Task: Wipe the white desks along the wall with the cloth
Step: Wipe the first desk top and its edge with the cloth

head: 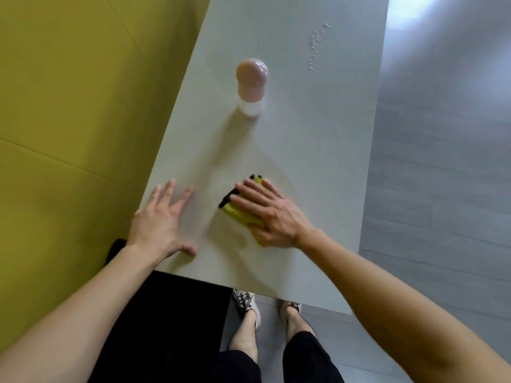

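The cloth (235, 212) is a small folded pad of bright yellow fabric with a black trim along its far and left edges, and it lies flat on the white surface (304, 147), near the front edge and a little right of the middle. The right hand (269, 211) rests on top of it, fingers straight and spread, pressing it down rather than gripping it; most of the cloth is hidden under the palm, so only its left part and a far corner show. The left hand (157, 222) lies just beside it to the left, released, palm down on the bare surface with its fingers fanned out. Farther back stands a pale bottle (251, 84) with a rounded pink cap, upright and well apart from the cloth. A line of water droplets (318, 42) glistens near the far right edge. A yellow-green wall (69, 106) borders the surface on the left.
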